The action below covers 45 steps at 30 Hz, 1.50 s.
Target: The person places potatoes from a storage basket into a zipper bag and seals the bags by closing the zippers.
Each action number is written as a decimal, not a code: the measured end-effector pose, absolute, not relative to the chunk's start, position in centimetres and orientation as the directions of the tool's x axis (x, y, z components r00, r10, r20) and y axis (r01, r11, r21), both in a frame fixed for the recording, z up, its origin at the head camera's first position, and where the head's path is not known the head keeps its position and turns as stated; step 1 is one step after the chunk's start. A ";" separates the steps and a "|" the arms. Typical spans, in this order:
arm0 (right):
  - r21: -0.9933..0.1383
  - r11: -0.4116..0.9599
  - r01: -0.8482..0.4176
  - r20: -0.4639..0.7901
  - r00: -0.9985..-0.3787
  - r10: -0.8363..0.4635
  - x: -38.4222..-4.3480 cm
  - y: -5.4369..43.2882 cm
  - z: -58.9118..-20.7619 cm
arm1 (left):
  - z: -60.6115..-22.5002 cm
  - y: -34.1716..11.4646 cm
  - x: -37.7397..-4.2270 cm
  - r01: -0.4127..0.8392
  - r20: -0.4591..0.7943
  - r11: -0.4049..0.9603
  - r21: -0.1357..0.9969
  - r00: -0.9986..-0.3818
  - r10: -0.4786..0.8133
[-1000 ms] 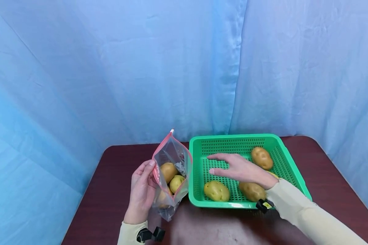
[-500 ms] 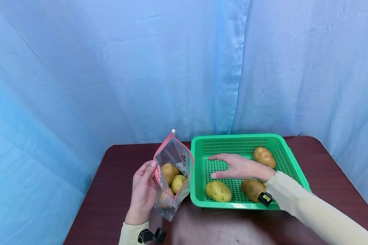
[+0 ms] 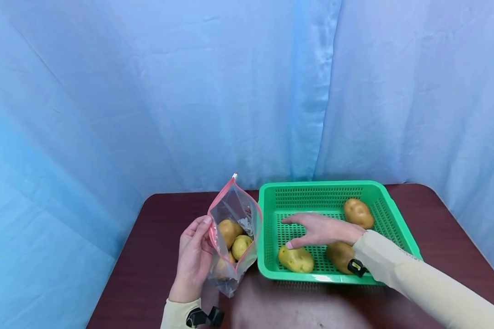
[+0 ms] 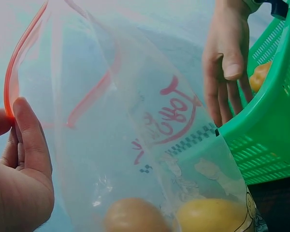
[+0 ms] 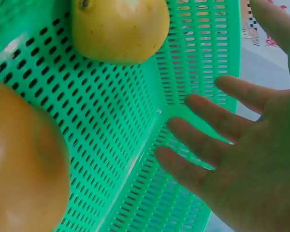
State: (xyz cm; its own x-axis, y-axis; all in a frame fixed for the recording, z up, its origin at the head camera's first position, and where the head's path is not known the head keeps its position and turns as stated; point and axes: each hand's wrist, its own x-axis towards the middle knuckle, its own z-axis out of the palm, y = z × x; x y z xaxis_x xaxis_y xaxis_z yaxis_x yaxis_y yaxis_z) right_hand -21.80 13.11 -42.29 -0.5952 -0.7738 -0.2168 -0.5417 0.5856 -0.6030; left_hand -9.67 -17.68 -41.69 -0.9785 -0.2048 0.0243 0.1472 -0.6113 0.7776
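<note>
My left hand point(image 3: 192, 260) pinches the pink-edged rim of a clear zip bag point(image 3: 235, 205) between thumb and fingers. The bag's mouth gapes open. Several potatoes point(image 3: 241, 247) sit low inside it, and red lettering shows on its far side in the left wrist view. My right hand point(image 3: 319, 228) hovers inside the green basket point(image 3: 321, 184) with fingers spread and nothing in its grasp. In the head view its thumb overlaps a yellow potato point(image 3: 296, 260) at the front left. A browner potato point(image 3: 339, 256) lies under the right wrist, partly hidden.
Another potato point(image 3: 359, 213) rests in the basket's back right corner. The basket's left wall stands right beside the bag on a dark wooden table point(image 3: 148, 256). Blue curtains point(image 3: 230, 91) hang behind the table.
My right hand has come closer to the front left potato, its thumb now over that potato's edge. The left hand keeps its hold on the bag. The head view has shifted slightly.
</note>
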 end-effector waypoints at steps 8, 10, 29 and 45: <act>-0.575 0.618 -0.536 -0.331 -0.538 -0.775 -22.2 12.7 -42.8 | -41.7 -17.6 -9.4 0.141 0.015 -0.599 0.789 -0.977 -0.211; -0.574 0.616 -0.540 -0.345 -0.522 -0.780 -22.2 12.7 -43.0 | -41.7 -17.6 -9.4 0.140 0.013 -0.597 0.790 -0.977 -0.213; -0.500 0.689 -0.524 -0.467 -0.507 -0.725 -21.6 12.4 -44.3 | -41.8 -17.3 -9.3 0.139 0.013 -0.605 0.784 -0.978 -0.207; -0.509 0.576 -0.640 -0.269 -0.517 -0.812 -22.3 12.7 -43.4 | -41.6 -17.3 -9.6 0.139 0.000 -0.601 0.787 -0.974 -0.226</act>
State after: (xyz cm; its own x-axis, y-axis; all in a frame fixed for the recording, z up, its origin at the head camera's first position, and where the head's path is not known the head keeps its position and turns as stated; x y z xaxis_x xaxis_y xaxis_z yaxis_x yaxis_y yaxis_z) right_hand -22.27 12.70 -43.36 -0.5170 -0.8125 -0.2694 -0.6401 0.5759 -0.5086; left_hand -9.59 -17.25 -41.63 -0.9742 -0.2256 -0.0001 0.1391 -0.6009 0.7871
